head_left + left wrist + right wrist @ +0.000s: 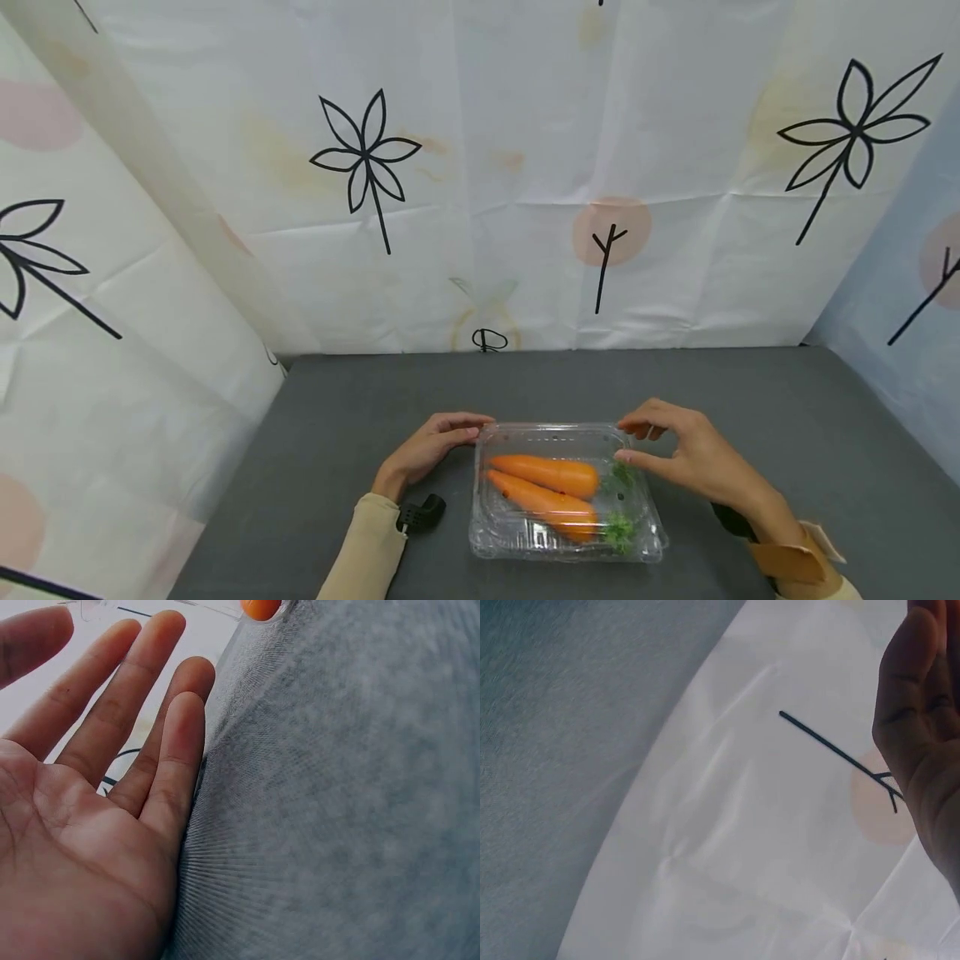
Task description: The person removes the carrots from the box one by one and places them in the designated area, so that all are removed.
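A clear plastic clamshell box (555,430) sits on the grey table with its lid down. Through the lid show two orange carrots, a rear one (546,472) and a front one (543,504), with green leafy tops (619,532) at their right ends. My left hand (429,448) is at the box's back left corner, fingertips right at the rim; the left wrist view shows its fingers (112,712) nearly straight, palm bare. At the back right corner, my right hand (686,446) has its bent fingers and thumb spread apart at the lid's edge. Its fingertips are cut off in the right wrist view.
The grey tabletop (360,392) stretches around the box. White cloth (487,125) printed with black line flowers hangs behind it and at both sides. A black wrist strap (422,515) is on the left wrist, and a brown band (787,562) on the right forearm.
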The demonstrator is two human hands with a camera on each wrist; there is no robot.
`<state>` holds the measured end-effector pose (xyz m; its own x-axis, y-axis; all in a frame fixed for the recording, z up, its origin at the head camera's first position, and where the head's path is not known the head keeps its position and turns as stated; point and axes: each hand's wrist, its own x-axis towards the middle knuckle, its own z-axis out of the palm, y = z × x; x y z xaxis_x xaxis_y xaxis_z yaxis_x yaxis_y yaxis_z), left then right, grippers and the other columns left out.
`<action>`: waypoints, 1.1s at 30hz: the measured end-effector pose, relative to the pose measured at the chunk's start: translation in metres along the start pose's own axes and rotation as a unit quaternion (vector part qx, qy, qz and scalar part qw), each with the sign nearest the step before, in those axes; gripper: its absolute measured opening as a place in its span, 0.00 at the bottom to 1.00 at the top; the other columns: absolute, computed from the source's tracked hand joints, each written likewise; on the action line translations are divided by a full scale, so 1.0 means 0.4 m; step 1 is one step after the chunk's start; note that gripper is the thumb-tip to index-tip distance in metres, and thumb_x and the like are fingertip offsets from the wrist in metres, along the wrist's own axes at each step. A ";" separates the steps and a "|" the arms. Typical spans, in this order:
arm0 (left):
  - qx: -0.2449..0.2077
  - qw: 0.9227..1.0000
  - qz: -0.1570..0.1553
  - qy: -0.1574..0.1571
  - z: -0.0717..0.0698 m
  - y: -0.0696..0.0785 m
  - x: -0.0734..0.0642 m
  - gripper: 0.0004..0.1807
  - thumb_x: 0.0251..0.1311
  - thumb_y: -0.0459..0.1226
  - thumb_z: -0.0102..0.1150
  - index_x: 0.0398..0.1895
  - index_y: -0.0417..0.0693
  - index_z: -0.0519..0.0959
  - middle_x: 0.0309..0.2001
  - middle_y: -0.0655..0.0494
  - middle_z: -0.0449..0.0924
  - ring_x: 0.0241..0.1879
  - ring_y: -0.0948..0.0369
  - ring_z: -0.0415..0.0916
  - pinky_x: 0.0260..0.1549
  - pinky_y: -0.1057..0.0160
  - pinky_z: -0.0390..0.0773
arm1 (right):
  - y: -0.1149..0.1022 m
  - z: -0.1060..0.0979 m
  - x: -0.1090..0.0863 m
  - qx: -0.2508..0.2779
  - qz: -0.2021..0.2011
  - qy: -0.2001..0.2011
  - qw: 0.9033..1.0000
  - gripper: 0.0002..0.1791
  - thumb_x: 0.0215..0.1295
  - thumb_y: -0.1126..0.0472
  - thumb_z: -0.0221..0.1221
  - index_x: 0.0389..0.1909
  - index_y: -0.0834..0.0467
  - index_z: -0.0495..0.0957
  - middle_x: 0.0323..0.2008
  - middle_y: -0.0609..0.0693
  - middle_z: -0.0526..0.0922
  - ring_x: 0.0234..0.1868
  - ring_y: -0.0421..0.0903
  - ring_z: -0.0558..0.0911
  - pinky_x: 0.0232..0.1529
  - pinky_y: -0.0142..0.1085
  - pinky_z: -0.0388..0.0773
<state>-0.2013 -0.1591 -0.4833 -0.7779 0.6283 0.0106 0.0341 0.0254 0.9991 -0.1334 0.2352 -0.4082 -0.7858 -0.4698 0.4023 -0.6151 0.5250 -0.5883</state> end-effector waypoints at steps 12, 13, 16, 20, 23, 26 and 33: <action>0.004 1.000 -0.004 0.010 0.001 -0.003 0.003 0.21 0.75 0.39 0.54 0.63 0.33 0.78 0.59 0.50 0.81 0.59 0.60 0.76 0.60 0.53 0.74 | -0.032 -0.006 -0.054 0.059 -0.060 -0.080 0.993 0.32 0.46 0.53 0.81 0.54 0.41 0.80 0.50 0.41 0.71 0.48 0.39 0.74 0.41 0.41 0.77; 0.004 1.000 -0.004 0.012 0.001 -0.001 0.002 0.22 0.75 0.39 0.55 0.63 0.32 0.78 0.59 0.51 0.81 0.59 0.60 0.76 0.60 0.53 0.74 | -0.032 -0.006 -0.058 0.053 -0.064 -0.083 0.993 0.34 0.44 0.52 0.81 0.56 0.41 0.80 0.51 0.41 0.70 0.50 0.39 0.73 0.43 0.42 0.77; 0.006 1.000 -0.003 0.014 0.002 0.001 0.001 0.22 0.74 0.40 0.55 0.62 0.32 0.78 0.58 0.51 0.81 0.59 0.60 0.76 0.59 0.55 0.75 | -0.032 -0.006 -0.063 0.033 -0.079 -0.095 0.992 0.41 0.41 0.48 0.82 0.60 0.42 0.77 0.55 0.42 0.67 0.53 0.39 0.69 0.45 0.42 0.76; 0.009 1.000 -0.001 0.017 0.002 0.001 0.000 0.21 0.75 0.40 0.55 0.61 0.33 0.79 0.58 0.51 0.82 0.58 0.60 0.76 0.59 0.55 0.74 | -0.043 -0.006 -0.065 0.001 -0.080 -0.110 0.991 0.46 0.38 0.43 0.81 0.63 0.41 0.74 0.57 0.41 0.64 0.56 0.38 0.65 0.46 0.41 0.75; 0.008 1.000 -0.003 0.017 0.001 0.000 0.000 0.21 0.75 0.40 0.55 0.62 0.33 0.79 0.58 0.51 0.82 0.58 0.60 0.76 0.59 0.55 0.74 | -0.056 -0.008 -0.068 -0.022 -0.063 -0.123 0.990 0.48 0.38 0.40 0.81 0.65 0.39 0.72 0.58 0.40 0.63 0.56 0.38 0.63 0.45 0.41 0.76; 0.003 1.000 -0.008 0.016 0.000 0.000 -0.002 0.22 0.75 0.40 0.55 0.62 0.33 0.78 0.58 0.52 0.82 0.58 0.60 0.76 0.59 0.57 0.74 | -0.068 -0.014 -0.071 -0.040 -0.045 -0.137 0.989 0.48 0.40 0.39 0.80 0.66 0.38 0.70 0.59 0.41 0.62 0.56 0.38 0.64 0.44 0.42 0.77; -0.011 1.000 0.000 0.007 -0.008 -0.006 -0.007 0.21 0.74 0.36 0.55 0.63 0.30 0.76 0.59 0.51 0.81 0.59 0.61 0.75 0.60 0.61 0.73 | -0.079 -0.030 -0.075 -0.037 -0.059 -0.148 0.987 0.44 0.49 0.44 0.78 0.67 0.38 0.69 0.61 0.44 0.65 0.57 0.40 0.70 0.44 0.41 0.79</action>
<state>-0.2012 -0.1634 -0.4855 -0.7865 0.6175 0.0108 0.0205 0.0086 0.9998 -0.0911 0.2412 -0.3931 -0.6623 -0.7111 0.2360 -0.7125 0.5003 -0.4920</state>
